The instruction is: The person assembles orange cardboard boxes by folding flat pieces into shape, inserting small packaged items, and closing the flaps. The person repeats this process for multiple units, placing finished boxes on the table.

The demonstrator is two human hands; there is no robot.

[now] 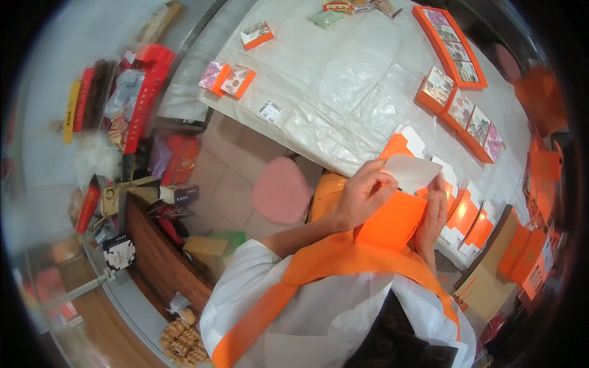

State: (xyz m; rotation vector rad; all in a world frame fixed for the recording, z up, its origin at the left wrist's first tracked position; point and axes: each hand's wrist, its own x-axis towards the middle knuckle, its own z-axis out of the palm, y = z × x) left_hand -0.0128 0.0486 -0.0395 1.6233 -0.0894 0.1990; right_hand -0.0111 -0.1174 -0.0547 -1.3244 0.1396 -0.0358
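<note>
Close in front of my body I hold an orange cardboard box [388, 222] with its pale inner flap [410, 172] standing up at the far end. My left hand [367, 193] is closed, thumb and fingers pinching the box's upper left edge beside the flap. On the other side, my right hand [434, 211] wraps the right edge, its fingertips at the flap's corner. Part of the right hand's grip is hidden behind the box. Just beyond the hands, several orange and white box blanks [464, 211] lie overlapping along the table's near edge.
A plastic-covered table [343, 80] spreads ahead. On it are small picture-topped boxes [235, 81], an orange tray of boxes [451, 46] and snack packets [337, 7]. A pink stool [282, 190] stands left. Orange cartons [524, 257] are stacked right; packages [147, 92] crowd the far left.
</note>
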